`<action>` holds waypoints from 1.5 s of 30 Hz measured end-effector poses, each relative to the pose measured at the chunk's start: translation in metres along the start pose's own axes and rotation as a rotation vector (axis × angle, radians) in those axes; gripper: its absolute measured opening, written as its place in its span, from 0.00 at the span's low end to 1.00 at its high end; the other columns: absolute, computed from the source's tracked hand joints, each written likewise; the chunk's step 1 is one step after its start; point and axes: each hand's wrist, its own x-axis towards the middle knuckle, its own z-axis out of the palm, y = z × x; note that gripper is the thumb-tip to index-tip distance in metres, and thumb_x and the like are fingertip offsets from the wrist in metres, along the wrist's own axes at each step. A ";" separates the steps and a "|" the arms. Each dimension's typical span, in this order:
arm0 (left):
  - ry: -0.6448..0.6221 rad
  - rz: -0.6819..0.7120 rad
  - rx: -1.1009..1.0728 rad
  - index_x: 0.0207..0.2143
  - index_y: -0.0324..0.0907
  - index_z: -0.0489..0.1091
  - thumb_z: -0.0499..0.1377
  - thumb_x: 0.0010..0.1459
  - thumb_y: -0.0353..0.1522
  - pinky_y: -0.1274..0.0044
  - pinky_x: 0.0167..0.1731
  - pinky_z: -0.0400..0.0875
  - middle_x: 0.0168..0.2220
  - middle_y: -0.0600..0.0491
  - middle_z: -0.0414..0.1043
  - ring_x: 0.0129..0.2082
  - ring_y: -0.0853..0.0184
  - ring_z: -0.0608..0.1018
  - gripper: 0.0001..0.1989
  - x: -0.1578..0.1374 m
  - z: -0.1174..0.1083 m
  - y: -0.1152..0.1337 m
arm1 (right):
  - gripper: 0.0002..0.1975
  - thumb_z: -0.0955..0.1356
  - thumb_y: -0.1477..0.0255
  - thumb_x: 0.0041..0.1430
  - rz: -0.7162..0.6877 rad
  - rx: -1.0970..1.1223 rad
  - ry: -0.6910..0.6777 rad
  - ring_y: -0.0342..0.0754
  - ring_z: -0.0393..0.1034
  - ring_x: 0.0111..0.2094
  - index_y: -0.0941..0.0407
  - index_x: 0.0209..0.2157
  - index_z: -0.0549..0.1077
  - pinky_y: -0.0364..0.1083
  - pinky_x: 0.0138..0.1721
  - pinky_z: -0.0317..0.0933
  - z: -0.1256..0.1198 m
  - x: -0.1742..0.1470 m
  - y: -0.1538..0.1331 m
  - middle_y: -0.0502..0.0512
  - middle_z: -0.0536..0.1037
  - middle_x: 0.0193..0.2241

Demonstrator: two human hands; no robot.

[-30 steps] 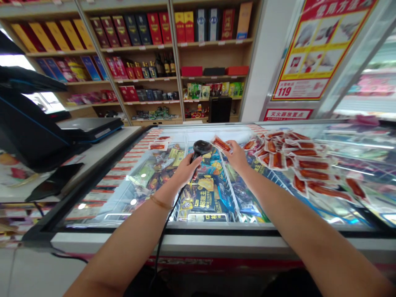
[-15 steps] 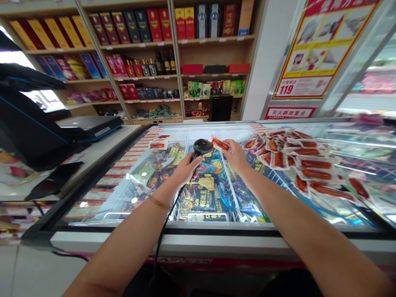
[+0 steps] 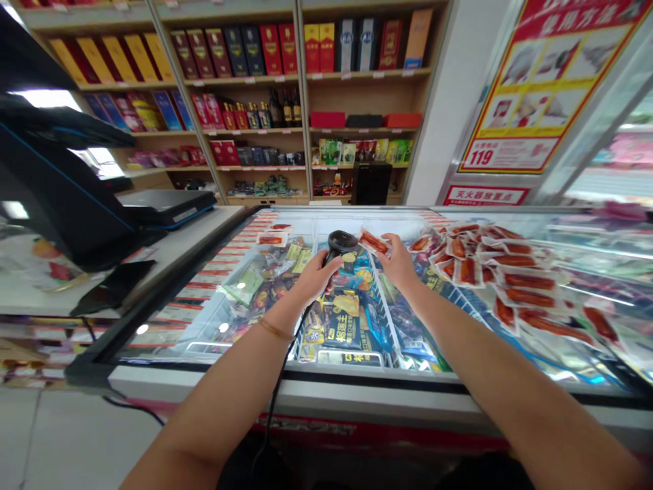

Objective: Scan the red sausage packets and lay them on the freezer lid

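My left hand [image 3: 317, 278] is wrapped round the handle of a black barcode scanner [image 3: 341, 240], whose cable hangs down past my forearm. Close to the right of the scanner head, my right hand [image 3: 396, 261] pinches one end of a packaged sausage [image 3: 373, 241], reddish-brown in clear plastic. Both are held above the glass top of a chest freezer [image 3: 286, 221]. A heap of similar sausage packs [image 3: 515, 262] lies on the glass to the right. Toward the far left of the glass rests another sausage pack [image 3: 271, 239], with one more just behind it.
Beneath the glass, wire baskets [image 3: 385, 309] hold colourful frozen packs. On the left, a counter [image 3: 204, 235] carries a weighing scale [image 3: 171, 206] and a dark screen unit [image 3: 61, 184]. Shelves [image 3: 245, 133] with boxes and bottles stand behind, beside a red and yellow poster [image 3: 545, 88].
The whole view has shifted, so everything sits slightly farther right in the picture. My hands keep the same holds, with scanner and sausage still close together.
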 end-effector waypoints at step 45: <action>0.340 -0.103 -0.234 0.33 0.43 0.60 0.60 0.54 0.47 0.82 0.12 0.59 0.23 0.59 0.68 0.12 0.76 0.66 0.18 0.015 -0.013 0.027 | 0.20 0.68 0.67 0.52 0.319 -0.512 0.110 0.77 0.49 0.61 0.60 0.47 0.72 0.72 0.55 0.44 0.005 0.033 0.052 0.77 0.66 0.55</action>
